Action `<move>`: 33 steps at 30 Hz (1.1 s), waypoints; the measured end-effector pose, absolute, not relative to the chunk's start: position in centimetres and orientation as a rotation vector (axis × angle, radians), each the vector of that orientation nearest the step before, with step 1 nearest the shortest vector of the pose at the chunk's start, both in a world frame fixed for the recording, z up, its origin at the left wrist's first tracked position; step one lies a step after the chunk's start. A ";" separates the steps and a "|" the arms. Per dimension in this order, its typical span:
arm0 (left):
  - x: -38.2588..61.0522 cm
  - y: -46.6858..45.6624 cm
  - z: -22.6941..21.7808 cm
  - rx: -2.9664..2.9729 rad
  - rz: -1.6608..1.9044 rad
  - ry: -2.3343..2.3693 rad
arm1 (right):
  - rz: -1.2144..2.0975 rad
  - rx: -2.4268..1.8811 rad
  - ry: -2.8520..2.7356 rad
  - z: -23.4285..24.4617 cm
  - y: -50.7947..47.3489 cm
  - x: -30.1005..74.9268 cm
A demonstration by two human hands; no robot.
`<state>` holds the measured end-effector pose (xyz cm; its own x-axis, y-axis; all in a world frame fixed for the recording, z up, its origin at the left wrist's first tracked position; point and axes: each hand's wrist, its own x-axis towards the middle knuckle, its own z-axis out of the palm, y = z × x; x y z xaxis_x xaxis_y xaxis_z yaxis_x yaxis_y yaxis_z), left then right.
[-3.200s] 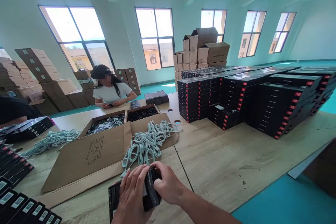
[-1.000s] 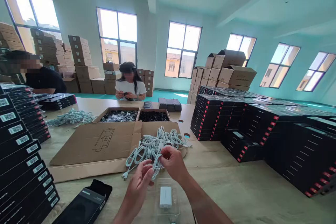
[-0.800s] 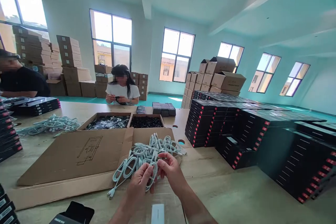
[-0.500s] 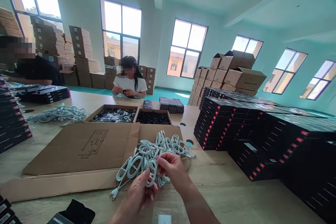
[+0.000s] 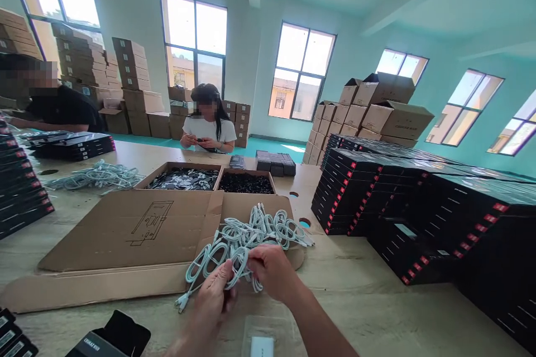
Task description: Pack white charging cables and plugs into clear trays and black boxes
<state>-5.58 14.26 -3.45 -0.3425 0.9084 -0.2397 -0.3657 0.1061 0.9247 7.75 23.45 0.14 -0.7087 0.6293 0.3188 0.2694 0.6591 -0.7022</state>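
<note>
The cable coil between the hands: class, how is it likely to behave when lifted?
The coil would probably flop, since its thin cable bends in curved loops. It looks light for its size, being mostly open loops. It may snag, as tangled loops crowd the pile just beyond.

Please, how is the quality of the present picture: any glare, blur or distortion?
Head view: middle window overexposed; head view: left hand blurred toward the wrist; head view: right-side windows lean, perhaps wide-angle distortion; head view: coiled white cables fairly clear.
</note>
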 end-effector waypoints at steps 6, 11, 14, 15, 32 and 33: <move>-5.5 14.0 -3.5 0.649 1.501 1.159 | 0.824 -0.781 -2.039 -0.1 23.1 7.4; -5.6 13.8 -3.8 0.626 1.484 1.032 | 0.559 -0.718 -2.177 -0.6 22.8 7.0; -5.9 13.6 -4.0 0.554 1.457 0.930 | 0.802 -0.624 -1.949 -0.8 23.1 6.7; -6.1 13.5 -3.9 0.522 1.446 0.873 | 0.920 -0.591 -1.845 -0.8 23.3 6.6; -6.5 13.6 -3.9 0.690 1.457 0.842 | 0.836 -0.902 -1.840 0.3 25.8 9.8; -6.5 13.7 -4.0 0.728 1.450 0.884 | 0.669 -0.896 -1.983 0.6 25.5 10.0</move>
